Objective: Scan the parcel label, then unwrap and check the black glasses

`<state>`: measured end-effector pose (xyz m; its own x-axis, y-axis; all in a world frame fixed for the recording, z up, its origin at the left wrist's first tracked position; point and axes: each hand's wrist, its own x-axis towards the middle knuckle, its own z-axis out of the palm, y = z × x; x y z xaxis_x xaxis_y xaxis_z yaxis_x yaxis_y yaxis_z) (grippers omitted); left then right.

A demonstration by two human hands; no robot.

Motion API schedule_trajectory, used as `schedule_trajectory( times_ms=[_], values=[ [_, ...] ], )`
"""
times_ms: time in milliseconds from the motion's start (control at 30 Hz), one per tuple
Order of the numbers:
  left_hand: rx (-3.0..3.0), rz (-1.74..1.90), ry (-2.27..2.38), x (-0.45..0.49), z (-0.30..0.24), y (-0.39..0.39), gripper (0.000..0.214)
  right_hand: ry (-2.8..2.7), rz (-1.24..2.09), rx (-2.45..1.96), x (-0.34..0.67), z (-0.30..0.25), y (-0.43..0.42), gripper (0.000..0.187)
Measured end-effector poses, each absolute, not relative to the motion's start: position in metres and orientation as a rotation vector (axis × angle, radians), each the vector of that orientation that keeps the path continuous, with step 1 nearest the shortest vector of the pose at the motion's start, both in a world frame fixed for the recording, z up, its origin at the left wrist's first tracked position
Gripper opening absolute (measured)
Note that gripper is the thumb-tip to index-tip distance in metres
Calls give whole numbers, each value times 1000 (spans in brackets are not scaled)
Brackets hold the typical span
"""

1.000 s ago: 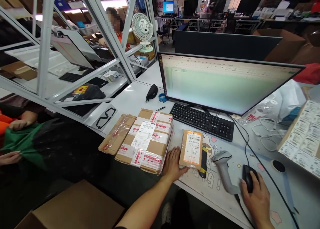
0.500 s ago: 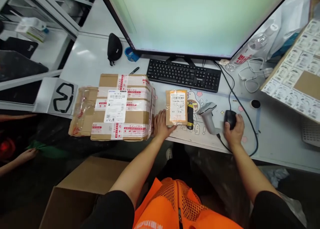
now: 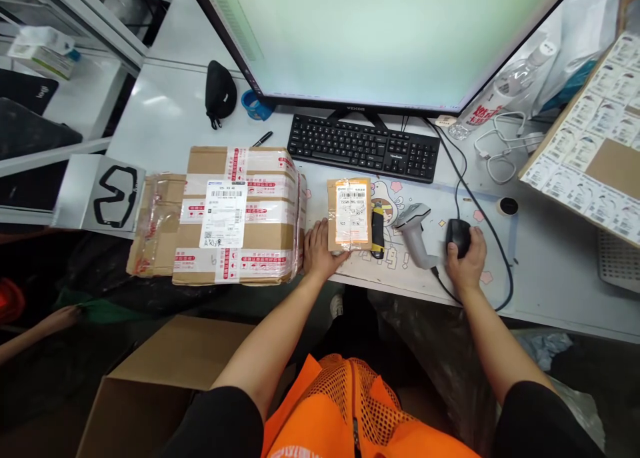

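My left hand (image 3: pixel 320 253) lies on the desk mat between a large taped carton (image 3: pixel 270 235) and a small labelled parcel (image 3: pixel 331 240). Its fingers are stretched out, and the thumb reaches along the parcel's near edge. Around a black computer mouse (image 3: pixel 456 235) my right hand (image 3: pixel 469 261) is closed, with fingers on both sides. A black and yellow utility knife (image 3: pixel 378 235) rests against the parcel's right side. Between it and the mouse lies a grey barcode scanner (image 3: pixel 417 238). The big carton, with its white shipping label, stands beside another flatter cardboard box (image 3: pixel 163 225).
A black keyboard (image 3: pixel 360 148) sits below a large monitor (image 3: pixel 375 38). At the right are a plastic bottle (image 3: pixel 505 91), a white cable (image 3: pixel 500 148) and a label-covered cardboard sheet (image 3: pixel 590 151). An open carton (image 3: pixel 170 358) is below the desk. Another person's hand (image 3: pixel 63 318) shows at far left.
The view has shifted slightly, so desk items appear a little further left. Both hands stay in the same places, the right one still on the mouse.
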<state>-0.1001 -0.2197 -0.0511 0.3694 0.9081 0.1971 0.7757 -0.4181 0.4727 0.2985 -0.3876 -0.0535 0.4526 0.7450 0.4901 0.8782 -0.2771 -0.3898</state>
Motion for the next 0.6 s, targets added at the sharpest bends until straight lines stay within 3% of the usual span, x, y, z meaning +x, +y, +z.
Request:
schedule_trajectory(
  times_ms=[600],
  values=[
    [2334,578,1458,-101,-46,-219,104,-1241,-235,-2100,296,-51,-385,73]
  ],
)
